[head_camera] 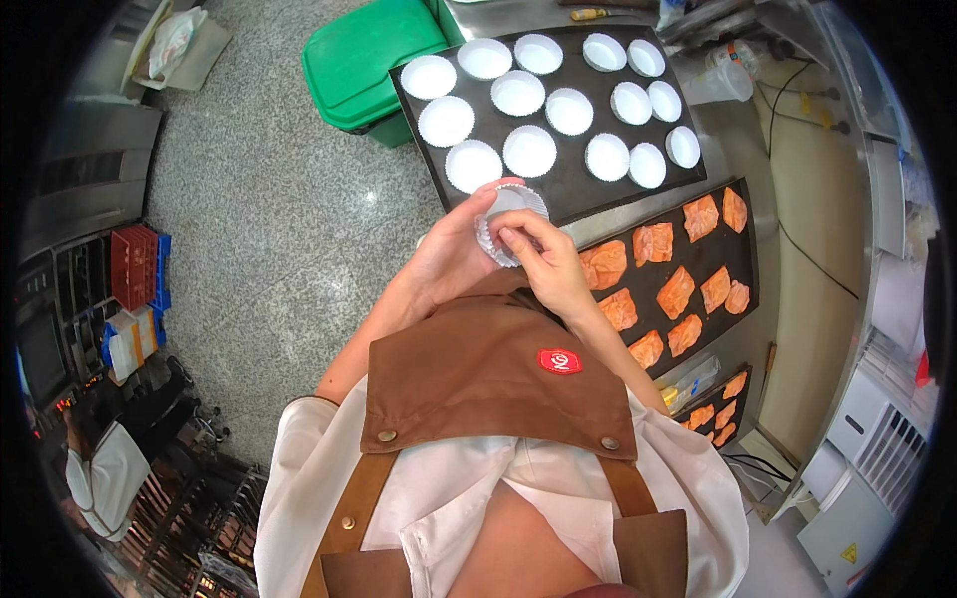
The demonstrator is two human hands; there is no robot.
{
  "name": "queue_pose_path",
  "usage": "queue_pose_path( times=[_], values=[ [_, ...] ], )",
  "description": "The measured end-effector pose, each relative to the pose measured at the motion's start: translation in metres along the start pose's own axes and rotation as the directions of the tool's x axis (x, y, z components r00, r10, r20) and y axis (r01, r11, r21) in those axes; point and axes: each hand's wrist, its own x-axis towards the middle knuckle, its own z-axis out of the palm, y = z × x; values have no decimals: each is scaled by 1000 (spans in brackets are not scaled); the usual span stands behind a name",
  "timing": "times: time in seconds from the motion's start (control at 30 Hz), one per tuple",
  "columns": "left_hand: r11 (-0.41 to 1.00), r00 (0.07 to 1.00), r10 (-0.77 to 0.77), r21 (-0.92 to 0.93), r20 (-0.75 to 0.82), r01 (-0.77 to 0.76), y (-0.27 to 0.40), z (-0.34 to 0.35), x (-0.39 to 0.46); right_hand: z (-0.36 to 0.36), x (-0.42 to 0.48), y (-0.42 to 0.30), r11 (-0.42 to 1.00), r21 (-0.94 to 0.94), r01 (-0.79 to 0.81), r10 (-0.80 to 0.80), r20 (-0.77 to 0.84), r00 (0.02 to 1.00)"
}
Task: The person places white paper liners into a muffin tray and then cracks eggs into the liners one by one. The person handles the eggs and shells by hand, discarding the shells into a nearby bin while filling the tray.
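My left hand [462, 243] grips a stack of white fluted paper baking cups [532, 200] in front of my apron. Over the stack, the fingers of my right hand [540, 250] are bent down into its opening, thumb and fingertips pinching at the paper rim. How many cups are nested there I cannot tell. Just beyond my hands lies a black baking tray [516, 196] on a steel counter. Several single white paper cups [529, 151] stand on it in loose rows, some touching one another at the right. Those cups look empty.
Right of my hands, a second dark tray [658, 288] bears several orange-brown pastry pieces [677, 291]; a smaller tray [736, 422] holds more. A green lidded bin [370, 63] stands left of the counter. A clear plastic cup [721, 84] sits behind. At lower left is another person [112, 478].
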Motion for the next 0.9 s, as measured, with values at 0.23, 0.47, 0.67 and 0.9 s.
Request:
queue_pose_path(
  times=[0.23, 0.47, 0.67, 0.9],
  values=[
    [1000, 999, 16, 18, 50, -17, -2, -10, 5, 0, 4, 4, 1000, 26, 12, -13, 7, 1000],
    [1000, 1000, 10, 4, 12, -10, 2, -4, 2, -4, 7, 8, 992, 85, -93, 91, 26, 996],
    [1000, 999, 3, 21, 50, -4, 2, -13, 5, -9, 12, 10, 975, 143, -170, 158, 90, 983],
    [1000, 1000, -15, 10, -12, 15, -2, -13, 8, -13, 7, 11, 991, -22, -130, 129, -20, 991]
  ],
)
